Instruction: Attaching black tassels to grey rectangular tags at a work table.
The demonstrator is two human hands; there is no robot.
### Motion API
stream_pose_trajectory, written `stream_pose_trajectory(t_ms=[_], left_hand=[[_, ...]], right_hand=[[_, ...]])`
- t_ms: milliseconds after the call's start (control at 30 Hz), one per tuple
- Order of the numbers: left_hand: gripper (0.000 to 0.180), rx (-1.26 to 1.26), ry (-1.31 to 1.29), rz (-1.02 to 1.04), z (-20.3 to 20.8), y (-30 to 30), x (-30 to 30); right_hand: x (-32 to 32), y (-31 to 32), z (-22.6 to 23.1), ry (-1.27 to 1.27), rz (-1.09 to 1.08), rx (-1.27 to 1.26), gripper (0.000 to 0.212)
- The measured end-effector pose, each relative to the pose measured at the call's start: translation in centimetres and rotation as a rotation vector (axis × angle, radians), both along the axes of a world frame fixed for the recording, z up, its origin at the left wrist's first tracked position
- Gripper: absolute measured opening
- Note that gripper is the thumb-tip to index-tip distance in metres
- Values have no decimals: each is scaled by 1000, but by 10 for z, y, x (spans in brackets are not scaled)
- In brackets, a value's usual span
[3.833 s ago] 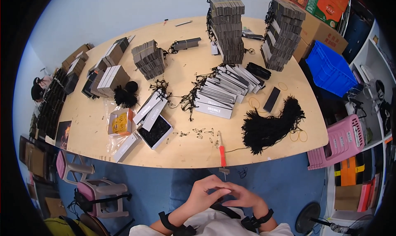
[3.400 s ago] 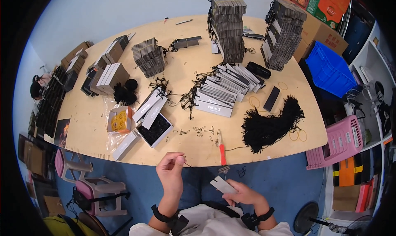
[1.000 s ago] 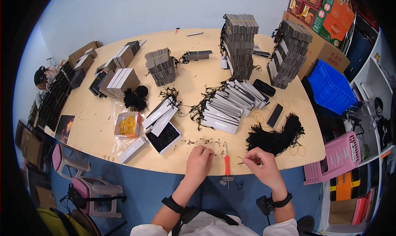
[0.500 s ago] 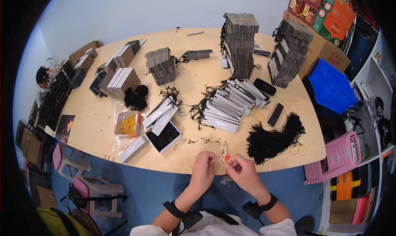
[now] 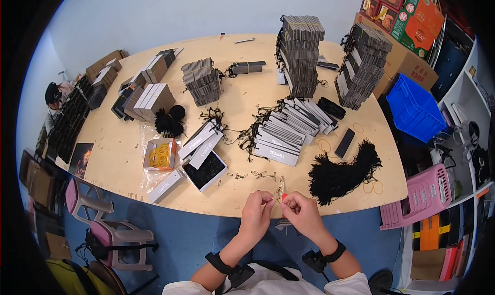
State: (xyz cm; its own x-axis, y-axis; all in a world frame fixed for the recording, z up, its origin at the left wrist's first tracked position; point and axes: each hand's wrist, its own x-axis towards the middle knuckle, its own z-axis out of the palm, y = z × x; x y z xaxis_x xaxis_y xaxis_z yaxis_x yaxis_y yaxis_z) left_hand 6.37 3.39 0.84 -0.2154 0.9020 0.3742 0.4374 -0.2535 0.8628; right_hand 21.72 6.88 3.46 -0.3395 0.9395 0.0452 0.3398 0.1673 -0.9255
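Both my hands are over the table's front edge, fingers pinched and a narrow gap between them. My left hand [image 5: 254,212] is closed at thumb and fingertips; whatever it pinches is too small to name. Facing it, my right hand [image 5: 303,213] pinches something thin, also too small to name. Between them, a tool with a red handle [image 5: 284,197] and pale tip points away from me, partly hidden by the right fingers. Just beyond lie several small brass-coloured pins [image 5: 263,175]. A thick bundle of black cords [image 5: 337,179] sits to the right.
Grey printed tags with black strings [image 5: 278,145] fan across the middle. Tall tag stacks [image 5: 300,58] stand behind. At left are a white box of small black pieces [image 5: 207,172] and a box of yellow rubber bands [image 5: 160,155]. A blue crate [image 5: 415,109] is beyond the right edge.
My left fingertips have shifted slightly toward the right hand, and the left thumb sits a little lower. The right hand has barely moved. The things on the table look the same.
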Motion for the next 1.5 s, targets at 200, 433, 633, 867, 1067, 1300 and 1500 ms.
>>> stream_pose_trajectory(t_ms=[200,433,633,867,1067,1300,1500], left_hand=[[21,15,-18,-22,1,-2,2],[24,124,98,27,4,-9,2],[26,92,-73,1,6,-16,5],[28,13,-457,-301,4,-17,0],[16,87,-519,-243,6,-22,3],[6,136,-480,47,8,-10,-13],[7,43,-335,105,-4,-10,-35]], right_hand=[[-2,0,-2,26,-20,-2,11],[6,1,-17,307,67,-225,9],[9,-1,-12,445,116,-315,7],[12,-4,-6,590,206,-475,9],[11,-13,1,635,251,-584,10],[52,-5,0,825,220,-516,8],[95,2,-3,1338,277,-351,13]])
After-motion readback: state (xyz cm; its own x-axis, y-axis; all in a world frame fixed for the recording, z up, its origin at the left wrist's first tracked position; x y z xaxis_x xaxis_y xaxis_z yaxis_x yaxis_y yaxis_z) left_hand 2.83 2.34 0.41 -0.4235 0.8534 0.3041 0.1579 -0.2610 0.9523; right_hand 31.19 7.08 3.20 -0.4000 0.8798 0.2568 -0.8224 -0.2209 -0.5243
